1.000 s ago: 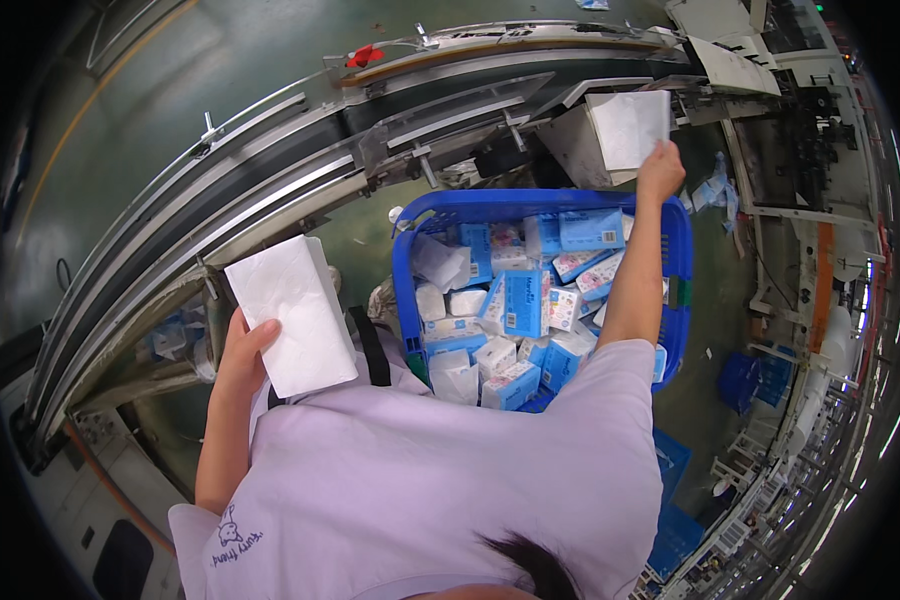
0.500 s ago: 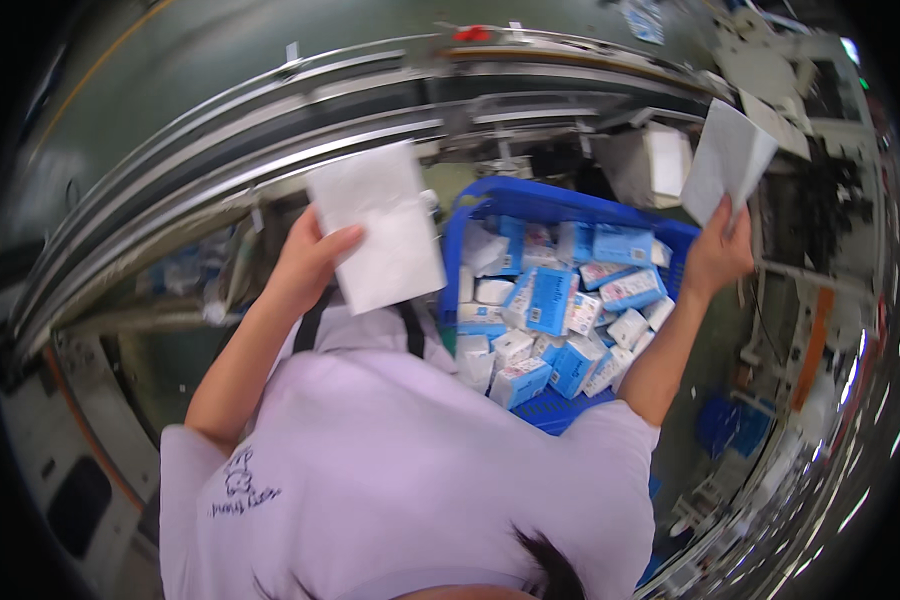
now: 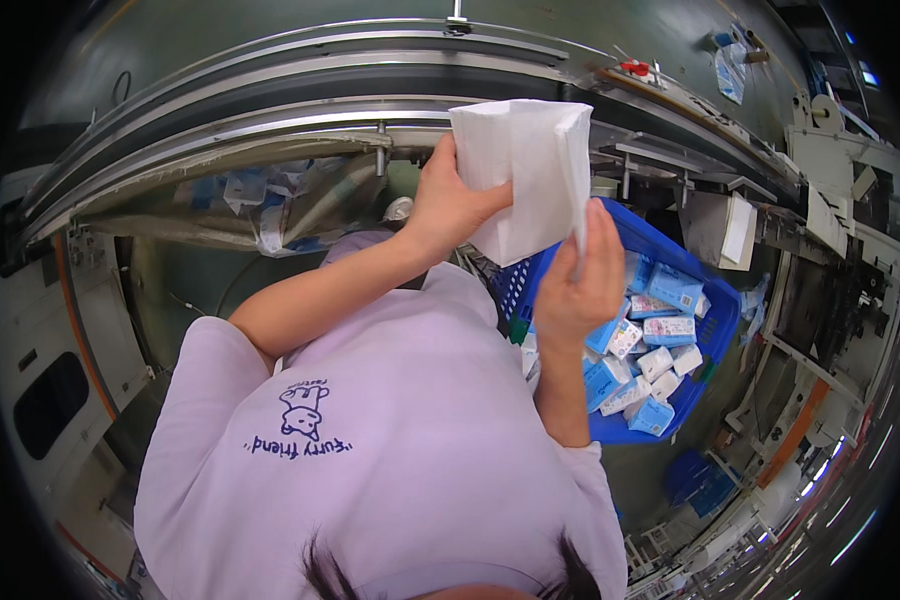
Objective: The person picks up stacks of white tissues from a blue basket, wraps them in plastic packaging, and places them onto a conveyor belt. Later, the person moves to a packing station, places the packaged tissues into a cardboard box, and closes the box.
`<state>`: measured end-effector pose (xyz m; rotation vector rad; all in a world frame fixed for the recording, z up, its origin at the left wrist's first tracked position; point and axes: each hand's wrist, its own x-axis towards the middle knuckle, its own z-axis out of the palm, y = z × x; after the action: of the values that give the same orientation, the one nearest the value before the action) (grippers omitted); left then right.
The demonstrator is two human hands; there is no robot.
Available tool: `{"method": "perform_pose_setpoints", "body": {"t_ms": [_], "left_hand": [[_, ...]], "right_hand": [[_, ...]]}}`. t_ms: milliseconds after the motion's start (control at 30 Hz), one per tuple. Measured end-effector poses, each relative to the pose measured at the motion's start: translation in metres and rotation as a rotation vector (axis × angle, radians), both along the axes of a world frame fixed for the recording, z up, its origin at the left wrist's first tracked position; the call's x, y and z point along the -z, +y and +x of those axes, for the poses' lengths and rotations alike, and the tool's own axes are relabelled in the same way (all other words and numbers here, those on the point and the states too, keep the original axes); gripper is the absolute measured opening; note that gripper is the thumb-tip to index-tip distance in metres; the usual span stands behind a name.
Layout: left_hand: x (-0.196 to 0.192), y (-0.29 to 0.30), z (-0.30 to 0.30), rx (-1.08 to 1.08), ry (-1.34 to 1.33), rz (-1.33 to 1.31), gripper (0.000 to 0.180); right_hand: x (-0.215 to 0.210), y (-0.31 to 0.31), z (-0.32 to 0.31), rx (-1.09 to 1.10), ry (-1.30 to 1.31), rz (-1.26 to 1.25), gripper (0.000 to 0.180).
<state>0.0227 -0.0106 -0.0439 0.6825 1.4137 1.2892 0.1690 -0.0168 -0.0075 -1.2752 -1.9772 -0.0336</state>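
Observation:
In front of my chest I hold white folded tissue sheets (image 3: 535, 165), fanned apart like an opened booklet. My left hand (image 3: 452, 208) is closed on their left side, its thumb laid across the front. With fingers extended together, my right hand (image 3: 582, 285) grips the lower right edge; its thumb is mostly hidden. Whether this is one stack or two held together, I cannot tell. Below my right forearm stands a blue plastic basket (image 3: 728, 318) heaped with small blue-and-white tissue packs (image 3: 668, 330).
A metal conveyor rail (image 3: 300, 75) runs across the far side. Beneath it, at left, a beige cloth sling (image 3: 160, 205) holds plastic scraps. White paper stacks (image 3: 738, 230) stand in a holder beyond the basket. A machine cabinet (image 3: 65, 370) stands at far left.
My right hand has come left from the machine side, bringing its white tissue sheets against those in my left hand. My view has turned, so the basket now appears farther right.

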Motion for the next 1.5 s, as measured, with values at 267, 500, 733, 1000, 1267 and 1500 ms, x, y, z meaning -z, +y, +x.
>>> {"method": "perform_pose_setpoints", "body": {"t_ms": [267, 500, 733, 1000, 1267, 1500], "left_hand": [[0.002, 0.001, -0.009, -0.098, 0.181, 0.145, 0.062], [-0.001, -0.001, -0.014, -0.104, 0.208, 0.220, 0.065], [0.001, 0.002, -0.017, -0.078, 0.139, 0.191, 0.068], [-0.003, -0.003, -0.011, -0.021, 0.131, 0.213, 0.069], [0.008, -0.007, -0.022, 0.094, -0.247, 0.052, 0.062], [0.018, 0.008, -0.058, 0.330, -0.257, -0.120, 0.049]], "right_hand": [[0.011, -0.004, -0.036, -0.026, -0.021, -0.023, 0.037], [0.011, -0.006, -0.053, -0.080, 0.035, -0.090, 0.039], [0.017, -0.010, -0.045, -0.025, -0.028, -0.111, 0.045], [0.020, -0.013, -0.045, -0.029, -0.022, -0.112, 0.043], [-0.003, -0.001, -0.017, -0.360, -0.157, -0.242, 0.064], [0.008, 0.005, 0.016, -0.282, -0.006, -0.214, 0.073]]}}
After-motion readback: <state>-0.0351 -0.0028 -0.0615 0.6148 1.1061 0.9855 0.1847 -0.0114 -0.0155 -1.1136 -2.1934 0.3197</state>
